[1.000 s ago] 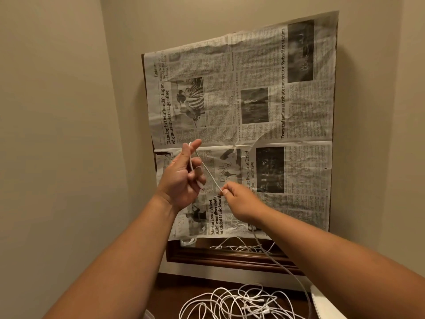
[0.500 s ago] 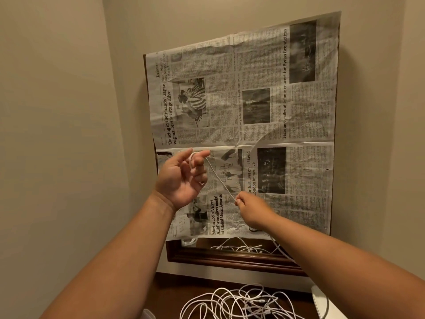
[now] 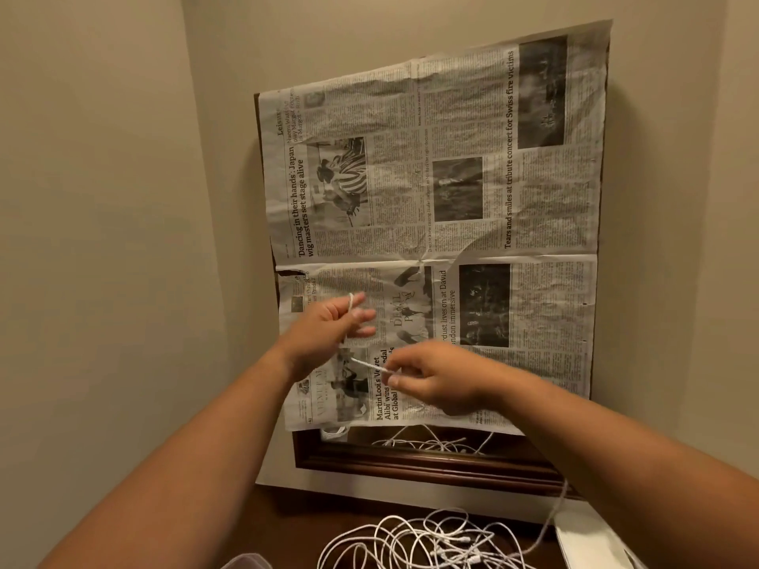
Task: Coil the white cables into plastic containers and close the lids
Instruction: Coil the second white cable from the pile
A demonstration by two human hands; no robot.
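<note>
White cable (image 3: 366,365), thin, taut between hands

A single head-worn wide-angle camera looks forward and slightly down from the person's own standpoint, facing a corner of beige walls (image 3: 102,240) close ahead. A newspaper-covered frame (image 3: 451,199) fills the centre, squarely faced. Both forearms reach in from the bottom edge, very near the lens. The dark tabletop (image 3: 304,523) shows only along the lowest strip.
</note>
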